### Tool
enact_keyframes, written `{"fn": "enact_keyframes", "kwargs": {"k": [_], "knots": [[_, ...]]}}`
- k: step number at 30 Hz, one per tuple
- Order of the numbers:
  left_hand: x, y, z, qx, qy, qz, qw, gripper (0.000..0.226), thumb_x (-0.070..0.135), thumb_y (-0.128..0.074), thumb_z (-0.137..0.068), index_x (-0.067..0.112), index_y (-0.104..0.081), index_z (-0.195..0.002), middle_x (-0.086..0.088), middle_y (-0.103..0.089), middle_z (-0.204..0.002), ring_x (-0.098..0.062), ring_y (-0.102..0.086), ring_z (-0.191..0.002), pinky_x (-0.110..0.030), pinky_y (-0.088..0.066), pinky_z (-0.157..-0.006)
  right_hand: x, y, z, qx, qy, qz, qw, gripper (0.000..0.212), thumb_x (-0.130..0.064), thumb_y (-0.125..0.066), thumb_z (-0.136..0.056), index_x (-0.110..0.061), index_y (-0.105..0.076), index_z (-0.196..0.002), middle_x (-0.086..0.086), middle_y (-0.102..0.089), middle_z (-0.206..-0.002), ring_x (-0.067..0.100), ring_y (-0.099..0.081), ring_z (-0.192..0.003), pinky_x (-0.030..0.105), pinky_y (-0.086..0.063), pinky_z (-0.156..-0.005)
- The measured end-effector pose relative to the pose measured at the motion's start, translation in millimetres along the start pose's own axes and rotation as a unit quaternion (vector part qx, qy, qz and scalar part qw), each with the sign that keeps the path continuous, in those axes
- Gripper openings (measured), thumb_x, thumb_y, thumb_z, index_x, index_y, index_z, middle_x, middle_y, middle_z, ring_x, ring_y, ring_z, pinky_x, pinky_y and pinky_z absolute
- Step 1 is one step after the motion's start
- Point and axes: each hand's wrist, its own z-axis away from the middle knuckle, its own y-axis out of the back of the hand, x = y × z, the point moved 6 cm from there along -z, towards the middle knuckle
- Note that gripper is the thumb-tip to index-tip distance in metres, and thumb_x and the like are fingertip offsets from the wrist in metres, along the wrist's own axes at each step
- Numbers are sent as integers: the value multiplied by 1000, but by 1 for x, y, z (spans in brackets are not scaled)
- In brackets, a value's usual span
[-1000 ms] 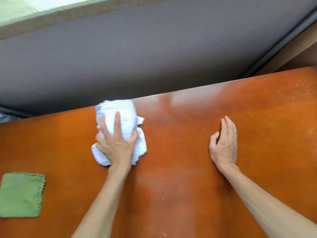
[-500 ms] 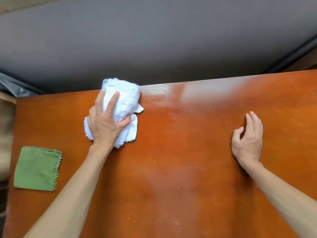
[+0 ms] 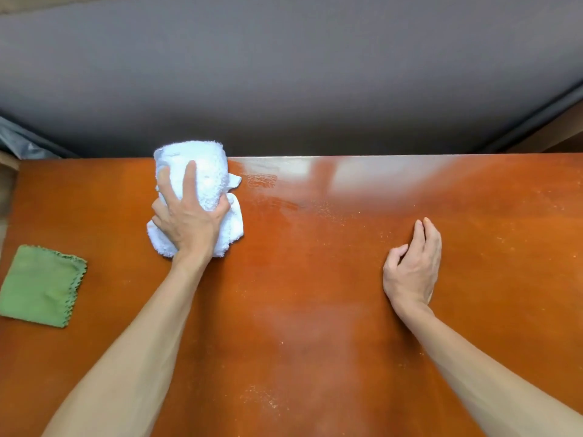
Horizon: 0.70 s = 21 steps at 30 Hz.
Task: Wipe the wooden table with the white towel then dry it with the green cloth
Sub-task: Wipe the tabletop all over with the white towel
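Observation:
A bunched white towel point(image 3: 206, 178) lies on the reddish-brown wooden table point(image 3: 315, 294), its far end at the table's far edge. My left hand point(image 3: 186, 219) presses down on it, fingers spread over the top and thumb wrapped around its right side. A square green cloth point(image 3: 39, 285) with a scalloped edge lies flat near the left edge of the table, apart from the towel. My right hand point(image 3: 413, 269) rests on the table at the right, fingers together and slightly curled, holding nothing. Pale specks dot the table surface, and a wet sheen shows right of the towel.
A grey wall or panel point(image 3: 284, 74) rises directly behind the table's far edge. A dark strip point(image 3: 533, 121) runs diagonally at the upper right. The table's left edge point(image 3: 12, 190) is just left of the green cloth.
My left hand has pushed the white towel away from me up to the table's far edge. My right hand's fingers have curled slightly. The view has shifted and levelled.

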Motion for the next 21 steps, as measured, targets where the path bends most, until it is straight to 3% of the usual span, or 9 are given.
{"fn": "enact_keyframes", "kwargs": {"k": [8,15,17,21], "knots": [[108,-16,75,-25,-169,38,985,73,61,-64,-72,38,-51,-140,-7,-42,-153,-37,-54,-104,-43,-45,-77,-4,1,0,-4,5,-6,1000,52,-11,-44,-97,1,-40,-148,17,-38,-155,32,-33,-146,45,-29,-121],[132,-19,94,-22,-379,107,919,73,57,-73,-67,38,-54,-135,-7,-51,-146,-34,-54,-96,-41,-41,-72,-3,0,1,25,15,-7,1000,53,-9,-43,-93,6,-44,-144,20,-42,-152,36,-36,-143,45,-29,-121],[134,-19,95,-28,-395,103,912,75,57,-72,-66,40,-50,-135,-6,-51,-146,-33,-54,-95,-40,-41,-71,-4,1,0,23,16,-7,1000,53,-9,-42,-93,6,-43,-144,20,-41,-152,36,-35,-143,46,-29,-121],[128,-19,81,-22,-344,109,932,79,60,-75,-64,42,-49,-136,-4,-53,-145,-32,-57,-91,-40,-46,-69,-4,2,0,17,13,-13,1000,54,-11,-41,-94,5,-41,-146,19,-40,-153,34,-33,-144,49,-29,-120]]}}
